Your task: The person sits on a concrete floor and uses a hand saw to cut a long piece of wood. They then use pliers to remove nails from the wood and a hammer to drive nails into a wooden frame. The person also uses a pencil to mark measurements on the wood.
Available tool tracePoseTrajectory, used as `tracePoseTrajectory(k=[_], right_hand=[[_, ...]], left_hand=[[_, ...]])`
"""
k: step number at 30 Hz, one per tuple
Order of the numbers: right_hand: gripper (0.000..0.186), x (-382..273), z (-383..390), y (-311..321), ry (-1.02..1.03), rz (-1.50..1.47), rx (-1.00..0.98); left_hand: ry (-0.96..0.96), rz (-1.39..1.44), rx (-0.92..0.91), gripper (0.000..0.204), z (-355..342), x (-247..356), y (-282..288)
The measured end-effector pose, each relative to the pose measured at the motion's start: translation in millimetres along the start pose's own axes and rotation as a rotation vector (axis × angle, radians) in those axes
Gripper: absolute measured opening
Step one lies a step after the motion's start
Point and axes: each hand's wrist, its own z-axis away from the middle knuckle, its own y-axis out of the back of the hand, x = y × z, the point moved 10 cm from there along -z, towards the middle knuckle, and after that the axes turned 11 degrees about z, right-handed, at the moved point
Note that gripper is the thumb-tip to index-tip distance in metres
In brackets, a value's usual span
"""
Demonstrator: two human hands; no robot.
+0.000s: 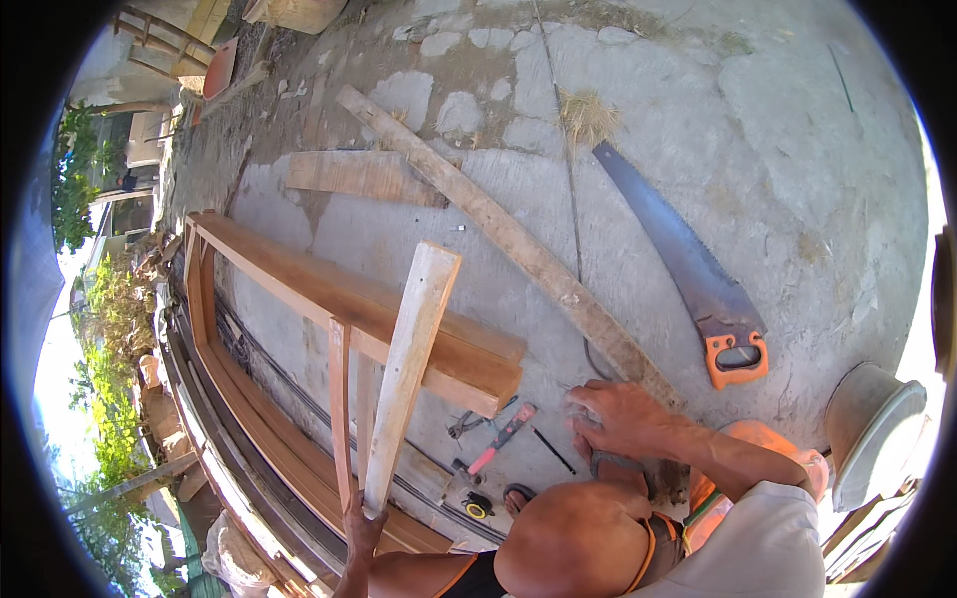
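Left hand (361, 523) is clenched round the bottom end of a pale wood batten (409, 374), which runs up and away from it, leaning across the door frame (329, 299) lying on the concrete floor (797, 149). Right hand (618, 419) is pressed down, fingers spread, on small stuff on the floor I can't make out, holding nothing that I can see. A hammer (496, 444) sits just to the left of it, a handsaw (688, 264) further off. Outdoors, open yard.

Hands (364, 533) on plank (411, 374), ground (638, 159).
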Motion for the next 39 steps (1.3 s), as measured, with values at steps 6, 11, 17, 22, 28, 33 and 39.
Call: tracePoseTrajectory(k=[6,11,17,22,28,33,39], right_hand=[[0.035,1,-2,5,-0.011,0.059,0.002],[0.034,3,-5,-2,-0.064,0.046,-0.071],[0.033,9,-15,-24,-0.126,0.178,-0.140],[0.035,1,-8,-77,0.010,0.467,-0.293],[0.042,-12,-28,-188,0.373,0.869,-0.467],[0.039,-23,-37,-283,0.628,1.050,-0.499],[0.016,-23,-33,-302,0.824,1.144,-0.365]], left_hand=[[0.003,-0.139,0.068,0.061,-9,33,-4],[0.009,-0.160,0.051,0.073,-38,68,-1],[-0.089,-0.162,0.084,0.081,-69,84,5],[-0.174,0.008,0.142,0.083,-61,79,0],[-0.516,-0.062,0.411,0.074,-1,80,4],[-0.316,0.074,0.167,0.014,66,-25,-86],[0.133,0.229,-0.038,0.087,132,-121,-262]])
